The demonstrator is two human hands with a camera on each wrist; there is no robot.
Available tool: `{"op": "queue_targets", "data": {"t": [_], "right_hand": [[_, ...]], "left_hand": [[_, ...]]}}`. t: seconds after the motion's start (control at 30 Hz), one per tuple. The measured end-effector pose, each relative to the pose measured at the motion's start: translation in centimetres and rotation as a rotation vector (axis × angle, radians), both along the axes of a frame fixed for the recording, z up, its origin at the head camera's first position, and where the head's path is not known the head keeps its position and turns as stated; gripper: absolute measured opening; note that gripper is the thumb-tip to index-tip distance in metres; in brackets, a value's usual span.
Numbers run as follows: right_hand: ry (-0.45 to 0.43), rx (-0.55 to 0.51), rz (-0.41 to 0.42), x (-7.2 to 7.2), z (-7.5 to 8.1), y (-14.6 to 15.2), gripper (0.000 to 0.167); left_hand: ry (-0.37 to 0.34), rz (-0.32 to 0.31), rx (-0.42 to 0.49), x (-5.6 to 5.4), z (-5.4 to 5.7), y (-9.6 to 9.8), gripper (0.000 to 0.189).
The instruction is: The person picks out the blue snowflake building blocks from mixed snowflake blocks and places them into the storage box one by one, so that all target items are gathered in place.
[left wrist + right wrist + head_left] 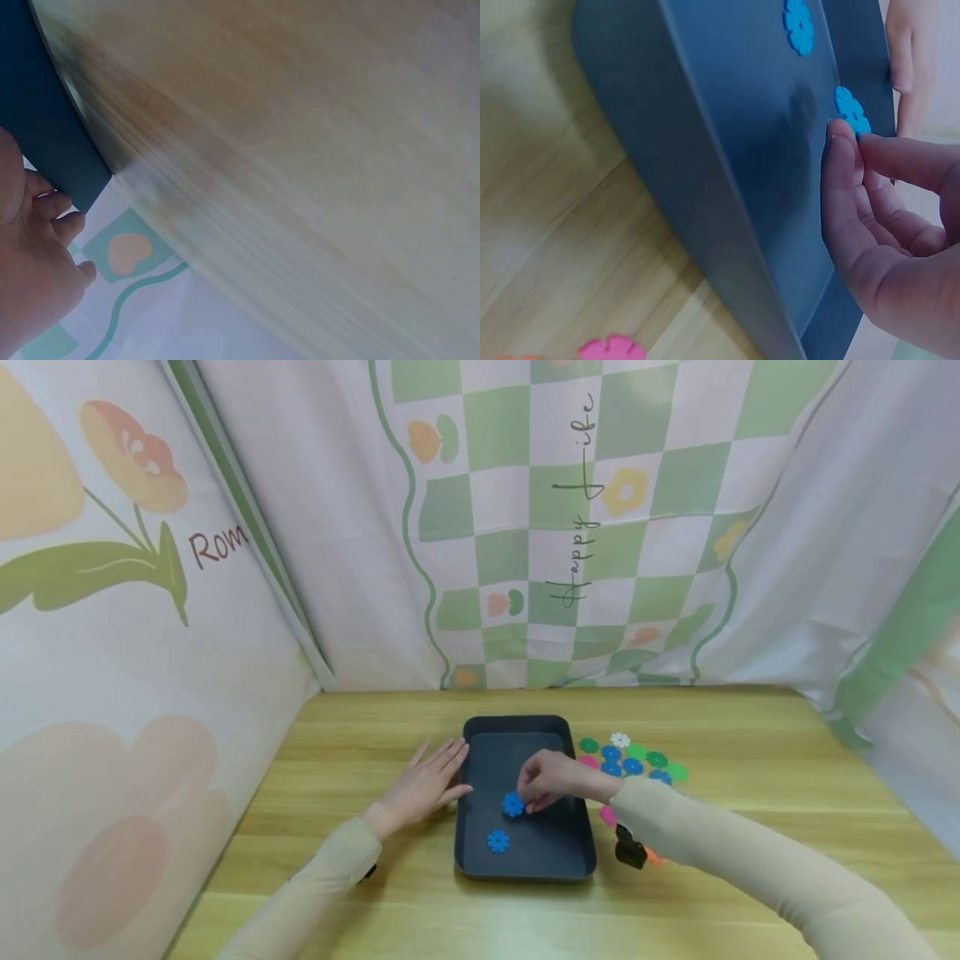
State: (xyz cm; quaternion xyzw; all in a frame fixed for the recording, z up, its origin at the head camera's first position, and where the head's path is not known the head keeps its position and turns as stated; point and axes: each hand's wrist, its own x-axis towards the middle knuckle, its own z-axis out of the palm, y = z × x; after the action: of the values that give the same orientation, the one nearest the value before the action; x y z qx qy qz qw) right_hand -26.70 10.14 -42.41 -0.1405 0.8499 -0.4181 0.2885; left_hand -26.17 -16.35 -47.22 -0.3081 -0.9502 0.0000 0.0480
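Observation:
My right hand (553, 777) is over the dark grey rectangular tray (491, 760), its thumb and fingertips pinching the edge of a blue flower-shaped disc (513, 804). The right wrist view shows that pinched disc (851, 107) standing out beyond the fingertips. A second blue flower-shaped disc (498, 841) lies flat on the tray floor, nearer to me. My left hand (426, 785) has its fingers extended, with the tips at the tray's left rim. In the left wrist view, part of this hand (41, 262) shows beside the dark tray wall (52, 112).
Right of the tray, several flower-shaped discs in blue, green, pink and white (620, 739) lie on the wooden table (360, 727). Some are hidden under my right forearm. A black wrist device (630, 849) hangs below that sleeve. Printed curtains (495, 510) enclose the table.

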Motion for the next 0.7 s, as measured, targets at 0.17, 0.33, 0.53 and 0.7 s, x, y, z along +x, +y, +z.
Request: {"op": "queue_targets", "data": {"t": [0.17,0.33,0.53,0.7], "right_hand": [[0.019,0.058,0.000,0.1,-0.3,-1.1,0.008],[0.021,0.086,0.000,0.2,-0.5,-1.6,0.009],[-0.001,0.103,0.011,0.2,-0.6,-1.9,0.008],[0.000,0.115,0.017,0.4,-0.6,-2.1,0.007]], "left_hand": [[-0.008,0.006,-0.006,-0.1,-0.2,-0.1,0.074],[-0.014,0.007,-0.005,-0.2,-0.3,-0.1,0.074],[-0.008,0.012,-0.017,-0.3,-0.4,-0.1,0.074],[-0.009,0.018,-0.011,-0.4,-0.5,-0.1,0.074]]}}
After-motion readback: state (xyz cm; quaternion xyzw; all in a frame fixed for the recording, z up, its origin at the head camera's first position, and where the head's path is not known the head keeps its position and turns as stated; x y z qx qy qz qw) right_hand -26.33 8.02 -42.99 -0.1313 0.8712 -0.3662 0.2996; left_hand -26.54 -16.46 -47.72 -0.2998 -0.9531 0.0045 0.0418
